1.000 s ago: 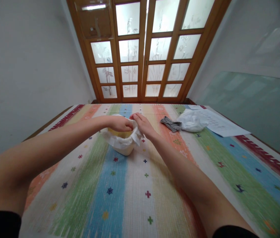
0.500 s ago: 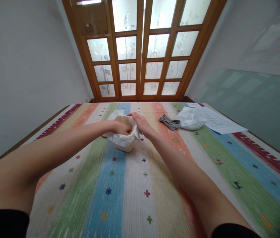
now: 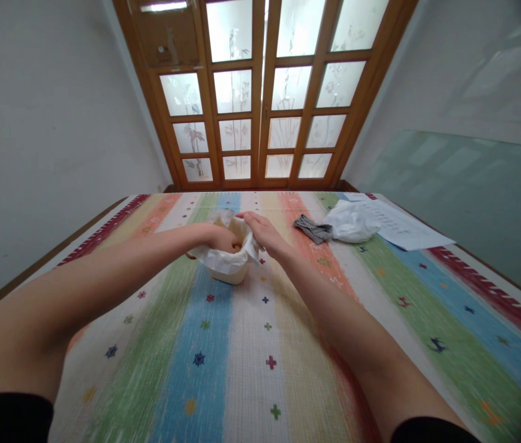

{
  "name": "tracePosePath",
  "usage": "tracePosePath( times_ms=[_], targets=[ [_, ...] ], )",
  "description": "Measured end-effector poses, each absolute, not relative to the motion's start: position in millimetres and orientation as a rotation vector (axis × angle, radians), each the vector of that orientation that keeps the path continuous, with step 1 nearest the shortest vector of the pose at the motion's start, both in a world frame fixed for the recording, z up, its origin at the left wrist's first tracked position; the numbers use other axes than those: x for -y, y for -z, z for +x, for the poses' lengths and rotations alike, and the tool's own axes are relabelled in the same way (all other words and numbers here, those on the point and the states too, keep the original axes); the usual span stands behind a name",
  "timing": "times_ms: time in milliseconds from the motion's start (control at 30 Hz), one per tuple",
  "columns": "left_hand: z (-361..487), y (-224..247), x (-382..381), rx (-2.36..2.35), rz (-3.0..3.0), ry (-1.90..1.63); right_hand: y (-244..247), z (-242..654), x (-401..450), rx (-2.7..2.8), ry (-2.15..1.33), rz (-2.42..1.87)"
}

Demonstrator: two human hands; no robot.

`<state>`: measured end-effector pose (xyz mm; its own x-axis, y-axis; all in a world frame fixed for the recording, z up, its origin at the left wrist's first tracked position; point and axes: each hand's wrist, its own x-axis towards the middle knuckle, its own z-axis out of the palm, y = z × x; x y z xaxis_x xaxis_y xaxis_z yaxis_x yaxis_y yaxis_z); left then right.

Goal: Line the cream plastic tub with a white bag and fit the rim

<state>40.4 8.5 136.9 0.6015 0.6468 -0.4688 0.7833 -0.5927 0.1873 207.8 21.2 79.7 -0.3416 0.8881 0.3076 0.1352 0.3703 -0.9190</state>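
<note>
While left hand [image 3: 222, 239] is inside cream container [image 3: 230, 277] at surface's [image 3: 251, 344] 12 o'clock (fingers hidden, can't tell state), right hand [image 3: 263, 231] lies against its white liner [image 3: 222, 261] at 2 o'clock, fingers together, grip unclear. Gray cloth [image 3: 313, 229], white bag [image 3: 351, 222], printed sheet [image 3: 411, 231] toward container's 3 o'clock.

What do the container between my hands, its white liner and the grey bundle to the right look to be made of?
Container: probably plastic, from its smooth cream wall and rounded corner.
White liner: thin and crinkled, draped over the rim; likely plastic film, though fine cloth is possible.
Grey bundle: seemingly matte fabric, judging by its soft folds.
</note>
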Motion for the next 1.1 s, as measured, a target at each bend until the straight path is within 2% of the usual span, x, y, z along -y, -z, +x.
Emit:
tracePosePath(
  times_ms=[133, 300, 500, 600, 833, 1100],
  targets=[
    [31, -178, 6, -1.256, 2.501, 0.493, -78, 210, -26, 1.739, -1.058, -0.961],
    [1, -192, 22, -1.526, 2.647, -0.029, -77, 215, -29, 1.75, -1.051, -0.951],
    [-29, -151, 19, -1.681, 2.42, -0.767, -91, 218, -44, 1.756, -0.993, -0.88],
    [-35, -127, 12, -1.655, 2.143, -0.994, -107, 211, -60, 1.834, -0.912, -0.83],
    [-33, -107, 2, -1.453, 1.497, -1.284, -132, 185, -91, 2.157, -1.065, -0.802],
    [-30, -83, -1, -1.162, 1.09, -1.44, -126, 171, -107, 2.108, -1.474, -0.757]
  ],
)
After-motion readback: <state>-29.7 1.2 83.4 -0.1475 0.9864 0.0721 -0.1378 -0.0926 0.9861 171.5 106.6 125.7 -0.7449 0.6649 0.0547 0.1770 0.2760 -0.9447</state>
